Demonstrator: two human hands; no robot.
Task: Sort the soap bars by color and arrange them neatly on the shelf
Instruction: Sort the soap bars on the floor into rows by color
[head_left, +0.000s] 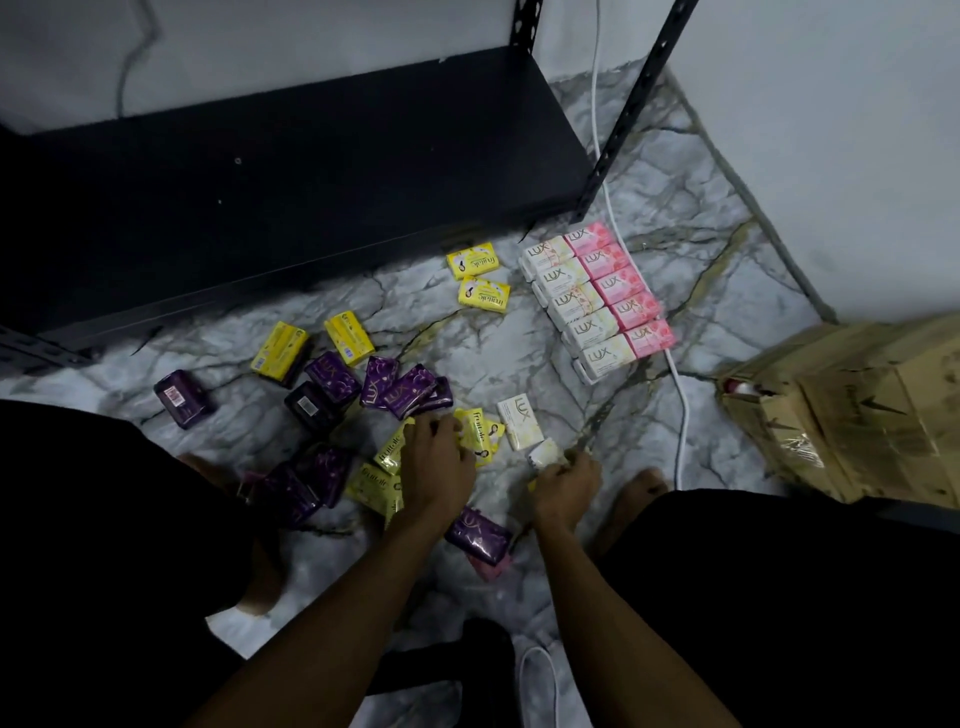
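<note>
Soap bars: small rectangular wrapped packets lying on the marble floor (519, 364) in front of the black shelf (291, 171); four colours show, white, pink, yellow and purple
White row (574, 306): five LUX bars side by side in a tidy column, with a second layer beneath; touching the pink row
Pink row (621, 288): five LUX bars, edge to edge, just right of the white ones
Loose white bar (519, 422): one, lying alone near the hands
Yellow bars: two near the shelf edge (480, 278); two more tilted further left (311, 345); several among the pile by the left hand, count unclear
Purple bars (400, 387): a loose heap in the middle, roughly ten in all; one apart at far left (182, 399); one between the forearms (478, 535)
Left hand (439, 462): fingers curled down onto the yellow packets in the pile; whether it grips one I cannot tell
Right hand (566, 486): fingers closed round a white bar (543, 454)
Cardboard box (852, 410): one, at the right
White cable (680, 415): one, running past the rows
</note>
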